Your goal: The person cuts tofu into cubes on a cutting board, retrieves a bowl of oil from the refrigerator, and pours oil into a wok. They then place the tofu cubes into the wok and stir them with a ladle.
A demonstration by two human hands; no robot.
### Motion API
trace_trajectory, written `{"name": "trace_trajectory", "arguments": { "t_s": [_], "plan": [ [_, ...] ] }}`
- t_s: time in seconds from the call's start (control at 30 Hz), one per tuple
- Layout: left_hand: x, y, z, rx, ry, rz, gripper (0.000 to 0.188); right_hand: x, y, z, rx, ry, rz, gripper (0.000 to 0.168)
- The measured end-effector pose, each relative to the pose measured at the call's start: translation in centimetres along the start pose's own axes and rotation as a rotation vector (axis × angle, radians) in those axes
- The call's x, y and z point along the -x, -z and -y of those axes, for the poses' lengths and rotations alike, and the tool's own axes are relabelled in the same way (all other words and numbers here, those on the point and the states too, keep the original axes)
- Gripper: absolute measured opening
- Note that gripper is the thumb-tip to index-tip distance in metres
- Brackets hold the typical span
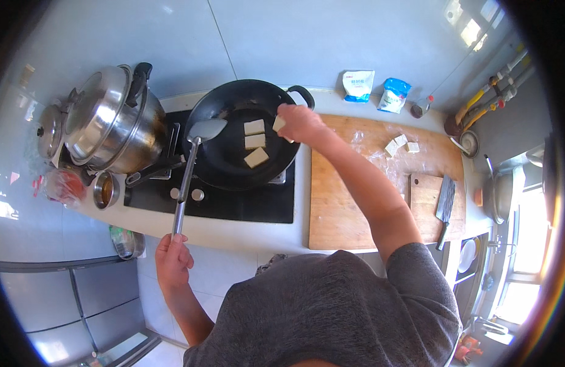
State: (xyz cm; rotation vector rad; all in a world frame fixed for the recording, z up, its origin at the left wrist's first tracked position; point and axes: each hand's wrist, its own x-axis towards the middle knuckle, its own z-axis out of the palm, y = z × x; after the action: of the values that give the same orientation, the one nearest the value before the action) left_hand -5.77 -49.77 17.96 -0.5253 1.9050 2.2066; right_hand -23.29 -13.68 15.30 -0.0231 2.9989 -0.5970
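My left hand (pixel 174 259) grips the handle of a metal wok spatula (pixel 206 130), whose blade lies over the left side of a black wok (pixel 218 173). The wok sits on a black glass hob (pixel 259 206). Inside it several pale slabs that look like tofu (pixel 256 157) lie in an uneven column. Above the wok's right rim, my right hand (pixel 301 123) holds another pale slab (pixel 279 123) between its fingers. More pale pieces (pixel 391 147) rest on a large wooden board (pixel 342 197) to the right, among wet smears.
A lidded steel steamer pot (pixel 122 124) stands left of the wok, near a small metal bowl (pixel 106 190). A cleaver (pixel 445 199) lies on a smaller cutting board (pixel 422 206). Two packets (pixel 358 86) and a small bottle (pixel 421 107) stand by the wall.
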Motion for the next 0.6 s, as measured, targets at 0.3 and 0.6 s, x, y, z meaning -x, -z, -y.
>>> {"name": "trace_trajectory", "arguments": {
  "t_s": [0.3,0.6],
  "plan": [
    [-0.1,0.5,-1.0,-0.02,0.041,0.016,0.019,-4.3,-5.7,3.3,0.04,-0.211,0.168,0.026],
    [-0.6,0.1,-1.2,-0.064,-0.038,0.037,0.018,4.7,3.0,2.2,0.142,-0.135,-0.309,0.024]
  ]
}}
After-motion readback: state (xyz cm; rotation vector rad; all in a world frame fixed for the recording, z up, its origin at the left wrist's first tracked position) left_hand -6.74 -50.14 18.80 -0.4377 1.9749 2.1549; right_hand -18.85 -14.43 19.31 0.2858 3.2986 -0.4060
